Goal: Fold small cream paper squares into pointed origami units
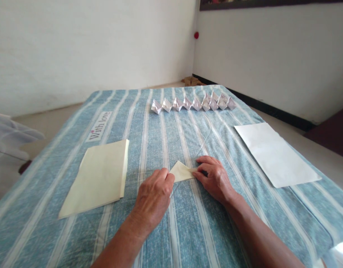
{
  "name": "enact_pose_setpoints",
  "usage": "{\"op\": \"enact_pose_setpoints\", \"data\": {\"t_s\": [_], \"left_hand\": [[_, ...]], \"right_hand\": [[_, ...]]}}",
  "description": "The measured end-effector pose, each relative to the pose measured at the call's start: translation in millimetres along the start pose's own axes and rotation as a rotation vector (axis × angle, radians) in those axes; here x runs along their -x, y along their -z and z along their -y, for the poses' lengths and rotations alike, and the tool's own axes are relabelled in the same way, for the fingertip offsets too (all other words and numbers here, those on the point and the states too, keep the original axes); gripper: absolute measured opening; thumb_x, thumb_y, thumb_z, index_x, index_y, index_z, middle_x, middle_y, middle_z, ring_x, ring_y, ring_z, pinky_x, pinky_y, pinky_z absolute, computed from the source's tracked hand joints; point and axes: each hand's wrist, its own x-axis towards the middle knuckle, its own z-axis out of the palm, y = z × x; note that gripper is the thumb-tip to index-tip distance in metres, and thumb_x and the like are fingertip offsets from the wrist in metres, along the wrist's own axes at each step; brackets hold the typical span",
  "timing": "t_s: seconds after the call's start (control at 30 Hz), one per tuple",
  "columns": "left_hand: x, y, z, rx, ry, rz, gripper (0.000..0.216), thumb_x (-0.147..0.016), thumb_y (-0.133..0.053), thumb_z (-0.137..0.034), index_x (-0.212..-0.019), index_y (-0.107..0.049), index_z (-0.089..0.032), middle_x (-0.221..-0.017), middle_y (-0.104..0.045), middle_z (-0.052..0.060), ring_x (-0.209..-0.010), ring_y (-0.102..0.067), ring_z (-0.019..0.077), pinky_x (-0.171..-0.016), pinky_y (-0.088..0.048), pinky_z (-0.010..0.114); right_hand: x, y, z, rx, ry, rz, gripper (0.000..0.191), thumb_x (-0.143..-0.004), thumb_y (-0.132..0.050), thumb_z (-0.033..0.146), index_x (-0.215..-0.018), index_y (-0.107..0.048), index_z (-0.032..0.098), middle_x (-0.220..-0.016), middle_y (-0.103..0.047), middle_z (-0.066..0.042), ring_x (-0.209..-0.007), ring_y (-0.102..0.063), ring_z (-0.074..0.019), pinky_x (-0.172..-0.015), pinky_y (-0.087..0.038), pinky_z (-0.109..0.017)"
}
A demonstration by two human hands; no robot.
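Observation:
Between my two hands is a small folded piece of cream paper (181, 172), with a pointed top and a straight lower edge. My left hand (157, 190) pinches its left corner, thumb and curled fingers closed together. At the other end, my right hand (213, 175) grips the right corner between thumb and fingers. The paper is just at the striped cloth's surface. A stack of cream paper sheets (98, 176) lies to the left of my left hand. Beyond my right hand, on the right, rests a white sheet (274, 154).
Several folded paper boats (186, 103) stand in a row near the far edge of the bed-like surface, covered by a blue-and-white striped cloth (126, 230). A thin string (206, 137) runs toward my right hand. White walls (93, 44) meet behind.

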Motion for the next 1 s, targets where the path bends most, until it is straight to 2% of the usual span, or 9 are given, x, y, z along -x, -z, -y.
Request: {"op": "enact_pose_setpoints", "data": {"t_s": [0.27, 0.47, 0.6, 1.0], "left_hand": [[-1, 5, 2, 0.03, 0.017, 0.045, 0.024, -0.079, -0.049, 0.003, -0.074, -0.056, -0.02, -0.078, -0.057, 0.003, -0.079, -0.057, 0.0209, -0.062, -0.046, 0.03], [-3, 1, 1, 0.119, 0.096, 0.017, 0.015, -0.09, -0.054, -0.017, -0.075, -0.056, -0.019, -0.081, -0.057, 0.003, -0.079, -0.057, 0.0202, -0.065, -0.047, 0.031], [-6, -2, 1, 0.136, 0.126, -0.012, 0.016, -0.087, -0.063, -0.026, -0.075, -0.055, -0.019, -0.079, -0.057, 0.002, -0.079, -0.057, 0.0199, -0.067, -0.047, 0.031], [-8, -8, 4, 0.182, 0.167, -0.033, 0.023, -0.086, -0.065, -0.029, -0.072, -0.049, -0.02, -0.077, -0.055, 0.0, -0.072, -0.055, 0.017, -0.062, -0.042, 0.028]], "right_hand": [[0, 2, 2, -0.001, -0.002, -0.002, 0.015, -0.081, -0.07, 0.016, -0.067, -0.067, 0.021, -0.107, -0.069, -0.006, -0.102, -0.062, -0.0235, -0.093, -0.045, -0.044], [0, 1, 2, 0.011, 0.002, -0.004, 0.016, -0.082, -0.068, 0.016, -0.067, -0.068, 0.021, -0.107, -0.07, -0.007, -0.102, -0.063, -0.0238, -0.092, -0.046, -0.044], [1, 0, 1, 0.023, 0.001, -0.006, 0.016, -0.084, -0.067, 0.017, -0.068, -0.068, 0.022, -0.108, -0.07, -0.006, -0.101, -0.063, -0.0236, -0.092, -0.047, -0.043], [0, 1, 2, 0.031, -0.003, 0.001, 0.015, -0.082, -0.068, 0.015, -0.069, -0.068, 0.022, -0.107, -0.069, -0.006, -0.101, -0.063, -0.0234, -0.093, -0.047, -0.043]]}}
